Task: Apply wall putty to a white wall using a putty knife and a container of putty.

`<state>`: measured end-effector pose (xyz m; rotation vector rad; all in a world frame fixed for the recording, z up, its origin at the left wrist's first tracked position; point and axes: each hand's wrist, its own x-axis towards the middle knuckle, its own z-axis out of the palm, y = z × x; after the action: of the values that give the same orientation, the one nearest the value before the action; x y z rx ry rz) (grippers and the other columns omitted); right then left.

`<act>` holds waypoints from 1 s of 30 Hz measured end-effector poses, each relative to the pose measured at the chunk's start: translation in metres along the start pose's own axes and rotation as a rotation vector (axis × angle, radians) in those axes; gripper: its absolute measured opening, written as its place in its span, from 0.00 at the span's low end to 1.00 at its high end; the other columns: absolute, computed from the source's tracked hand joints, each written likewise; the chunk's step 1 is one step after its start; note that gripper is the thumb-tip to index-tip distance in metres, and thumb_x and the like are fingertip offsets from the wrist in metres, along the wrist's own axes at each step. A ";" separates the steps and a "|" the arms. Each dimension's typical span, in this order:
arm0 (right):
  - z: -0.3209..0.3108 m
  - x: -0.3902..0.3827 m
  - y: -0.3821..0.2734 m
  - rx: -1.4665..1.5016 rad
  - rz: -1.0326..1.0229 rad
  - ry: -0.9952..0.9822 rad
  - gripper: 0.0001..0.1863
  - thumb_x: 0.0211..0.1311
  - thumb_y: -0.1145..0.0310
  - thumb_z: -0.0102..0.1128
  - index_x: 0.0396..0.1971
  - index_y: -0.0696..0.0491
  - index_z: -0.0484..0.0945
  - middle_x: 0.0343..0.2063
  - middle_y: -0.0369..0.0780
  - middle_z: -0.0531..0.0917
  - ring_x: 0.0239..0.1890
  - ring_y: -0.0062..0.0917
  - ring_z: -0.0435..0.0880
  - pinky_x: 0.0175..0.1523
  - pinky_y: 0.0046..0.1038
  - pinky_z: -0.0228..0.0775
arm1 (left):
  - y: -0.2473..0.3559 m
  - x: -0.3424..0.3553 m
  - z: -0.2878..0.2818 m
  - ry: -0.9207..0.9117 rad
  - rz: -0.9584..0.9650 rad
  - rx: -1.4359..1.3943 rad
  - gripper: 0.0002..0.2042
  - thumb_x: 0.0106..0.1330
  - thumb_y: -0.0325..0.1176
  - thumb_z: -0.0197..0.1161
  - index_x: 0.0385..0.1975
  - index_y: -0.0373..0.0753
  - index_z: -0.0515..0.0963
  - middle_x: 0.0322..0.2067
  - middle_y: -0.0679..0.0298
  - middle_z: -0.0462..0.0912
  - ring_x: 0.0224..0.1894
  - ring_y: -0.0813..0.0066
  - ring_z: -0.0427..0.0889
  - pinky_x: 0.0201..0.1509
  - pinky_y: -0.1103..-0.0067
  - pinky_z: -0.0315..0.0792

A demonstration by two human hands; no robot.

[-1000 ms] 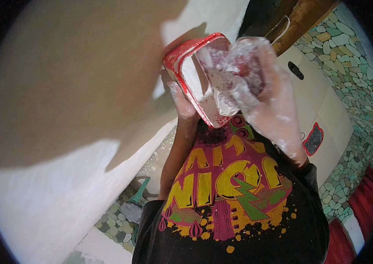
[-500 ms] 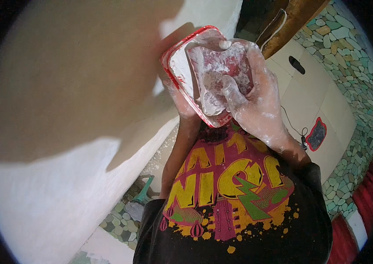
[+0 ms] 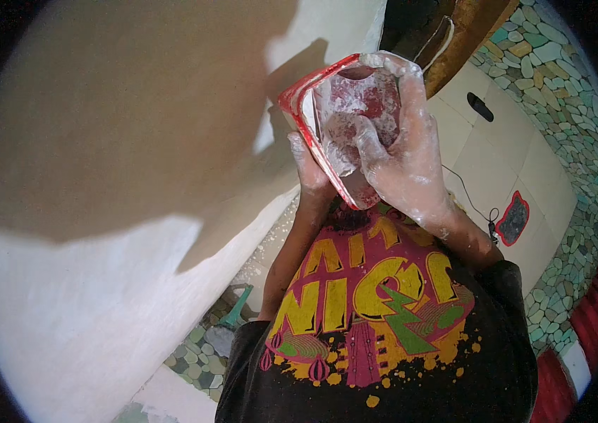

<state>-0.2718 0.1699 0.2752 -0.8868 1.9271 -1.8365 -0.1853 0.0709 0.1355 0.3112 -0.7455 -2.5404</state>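
Observation:
My left hand [image 3: 311, 168] is closed around the side of a squarish tub with a red rim [image 3: 315, 144] and white paste inside. The tub is tilted, and most of the left fingers are hidden behind it. In my right hand [image 3: 415, 158] is a flat, dark red, plate-like scraper [image 3: 378, 95] smeared with white paste. The thumb presses on its near face while the fingers curl over its far edge. The scraper lies over the tub's mouth, covering most of the paste. White residue coats both hands.
A white wall [image 3: 87, 310] rises close on the left, with shadows on it. Pale tiles [image 3: 482, 155] hold a black oblong object [image 3: 480, 106], a thin cord and a dark red-edged piece [image 3: 513, 218]. Pebbled flooring [image 3: 560, 106] borders them. A green-handled tool [image 3: 239, 304] lies lower left.
The tub has tipped further and shifted slightly right and down, so less white paste shows inside it. My right hand still holds the scraper against it.

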 end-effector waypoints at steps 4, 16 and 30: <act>-0.001 0.000 0.009 -0.098 -0.007 -0.048 0.32 0.56 0.87 0.48 0.64 0.58 0.56 0.50 0.46 0.74 0.53 0.27 0.76 0.61 0.28 0.66 | 0.008 -0.002 0.015 -0.029 0.013 0.194 0.38 0.71 0.64 0.36 0.70 0.40 0.55 0.68 0.56 0.61 0.67 0.58 0.64 0.72 0.62 0.55; -0.011 -0.010 0.012 -0.037 -0.043 -0.021 0.30 0.60 0.85 0.51 0.64 0.58 0.58 0.51 0.43 0.75 0.54 0.24 0.75 0.61 0.27 0.66 | 0.006 -0.005 0.023 0.078 -0.101 -0.273 0.34 0.74 0.60 0.32 0.69 0.38 0.57 0.67 0.57 0.62 0.66 0.59 0.64 0.71 0.65 0.56; -0.011 -0.012 0.019 0.052 0.067 -0.046 0.28 0.60 0.82 0.57 0.61 0.57 0.62 0.50 0.41 0.76 0.53 0.21 0.75 0.59 0.25 0.68 | -0.005 0.005 0.001 -0.600 0.078 -0.581 0.31 0.77 0.54 0.32 0.69 0.36 0.57 0.67 0.55 0.63 0.67 0.60 0.64 0.72 0.66 0.56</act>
<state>-0.2742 0.1856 0.2558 -0.8307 1.8501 -1.8038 -0.1923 0.0728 0.1333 -0.6779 -0.1675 -2.6415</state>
